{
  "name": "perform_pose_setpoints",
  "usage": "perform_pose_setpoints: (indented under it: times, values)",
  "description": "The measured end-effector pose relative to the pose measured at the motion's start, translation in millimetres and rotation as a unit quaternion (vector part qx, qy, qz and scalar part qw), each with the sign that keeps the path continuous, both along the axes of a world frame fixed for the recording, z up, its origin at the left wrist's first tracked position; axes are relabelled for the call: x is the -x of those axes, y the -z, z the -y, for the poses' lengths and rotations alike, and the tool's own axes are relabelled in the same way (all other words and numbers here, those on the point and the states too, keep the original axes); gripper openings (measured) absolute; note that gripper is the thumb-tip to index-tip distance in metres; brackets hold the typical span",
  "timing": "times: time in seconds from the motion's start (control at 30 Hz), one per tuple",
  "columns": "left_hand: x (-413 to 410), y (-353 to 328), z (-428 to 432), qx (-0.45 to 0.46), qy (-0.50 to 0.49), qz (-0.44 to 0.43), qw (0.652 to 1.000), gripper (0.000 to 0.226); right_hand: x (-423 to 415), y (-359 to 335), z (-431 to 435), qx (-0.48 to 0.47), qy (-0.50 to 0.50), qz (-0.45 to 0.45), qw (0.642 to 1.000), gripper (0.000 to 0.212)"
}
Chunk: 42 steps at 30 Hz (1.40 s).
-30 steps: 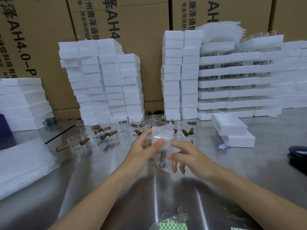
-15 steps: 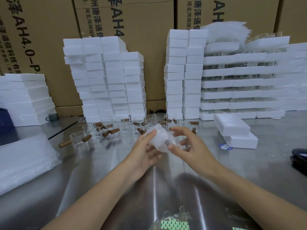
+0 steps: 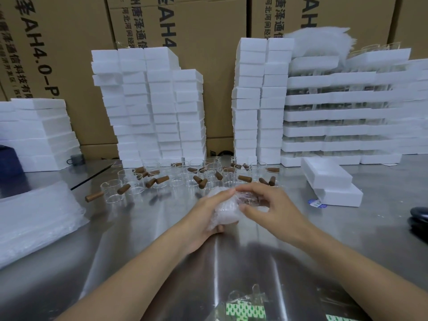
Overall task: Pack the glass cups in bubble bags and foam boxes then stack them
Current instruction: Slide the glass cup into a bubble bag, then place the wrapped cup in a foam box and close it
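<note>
A: Where is the cup that is being packed?
B: Inside the bubble bag [image 3: 228,210], held just above the steel table [image 3: 139,246]. Something brown shows faintly through the wrap, but the glass itself is hard to make out.
A: And the hands?
B: The left hand [image 3: 205,216] cradles the bubble bag from its left and from underneath, with the thumb over the top and the fingers curled below. The right hand [image 3: 272,205] grasps it from the right, with the thumb against the side and the fingertips bent over the top.
A: What lies around the bag?
B: Just behind it stand loose glass cups [image 3: 185,179] with brown wooden handles [image 3: 162,180]. To its right lie two foam boxes [image 3: 331,184], one on the other, with a round blue sticker [image 3: 316,203] beside them. Well to its left is a pile of flat bubble wrap [image 3: 34,218]. Farther behind rise white foam stacks [image 3: 152,105], and to the right behind are foam layers [image 3: 347,117] with glass between them. Cardboard cartons [image 3: 208,42] back everything. On the near side of the bag lies a clear packet [image 3: 245,309] printed green and white.
</note>
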State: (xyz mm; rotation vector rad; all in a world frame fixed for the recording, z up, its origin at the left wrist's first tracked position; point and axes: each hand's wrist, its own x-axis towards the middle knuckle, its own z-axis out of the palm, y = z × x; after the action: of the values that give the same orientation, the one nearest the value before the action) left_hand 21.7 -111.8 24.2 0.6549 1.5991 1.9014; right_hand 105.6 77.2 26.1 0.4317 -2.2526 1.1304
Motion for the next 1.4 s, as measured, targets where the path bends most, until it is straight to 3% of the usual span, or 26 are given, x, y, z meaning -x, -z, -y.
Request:
perform_pose_setpoints:
  times: [0.13,0.27,0.33,0.4,0.5,0.6,0.7,0.8,0.9,0.93,1.0,1.2,1.3,1.4]
  values:
    - [4.9,-2.8,4.8,-0.004,-0.004,0.002,1.000,0.028,2.5,3.7,0.1,-0.086,0.047,-0.058,0.994,0.040]
    - [5.7,0.8,3.5,0.004,-0.002,-0.009,1.000,0.054,3.0,4.0,-3.1,-0.091,0.055,-0.058,0.993,0.026]
    - [6.3,0.1,2.8,0.002,-0.003,-0.017,1.000,0.054,2.7,4.3,-3.0,-0.046,0.043,-0.039,0.997,0.023]
    - [8.3,-0.3,0.9,-0.026,0.003,-0.023,0.999,0.054,3.8,3.0,-2.5,0.059,0.001,0.006,0.998,0.024]
    - [10.6,-1.4,-5.5,-0.031,-0.014,-0.058,0.998,0.074,6.6,2.8,-3.8,0.167,-0.024,0.038,0.985,0.029]
    - [14.5,-7.8,-13.5,0.018,-0.010,-0.100,0.995,0.066,7.3,3.2,-9.2,0.221,-0.009,0.051,0.974,0.027]
    - [20.4,-14.0,-25.4,0.026,0.043,-0.073,0.996,0.061,9.9,3.8,-20.0,0.237,0.015,0.053,0.970,0.023]
    - [21.0,-4.8,-43.8,0.027,-0.006,-0.062,0.998,0.053,8.4,6.1,-32.0,0.152,0.044,0.060,0.986,0.026]
    - [19.8,5.6,-54.6,0.009,-0.110,-0.038,0.993,0.044,5.3,10.8,-44.5,-0.125,0.127,0.070,0.981,0.049]
    - [19.8,6.4,-53.7,-0.008,-0.128,-0.021,0.991,0.048,5.8,11.0,-49.6,-0.161,0.153,0.067,0.973,0.057]
    - [22.5,5.2,-45.9,-0.039,-0.142,0.007,0.989,0.054,6.6,8.0,-61.6,-0.123,0.212,0.047,0.968,0.066]
    - [40.9,1.0,-13.2,-0.127,-0.136,0.100,0.978,0.042,1.3,7.9,-115.5,-0.064,0.409,0.057,0.908,0.081]
    - [47.3,0.8,-6.0,-0.165,-0.131,0.148,0.966,0.045,-4.3,12.7,-130.6,-0.044,0.446,0.111,0.887,0.072]
    - [49.2,2.4,-2.3,-0.185,-0.142,0.171,0.957,0.034,-5.0,10.8,-130.9,0.002,0.473,0.059,0.879,0.052]
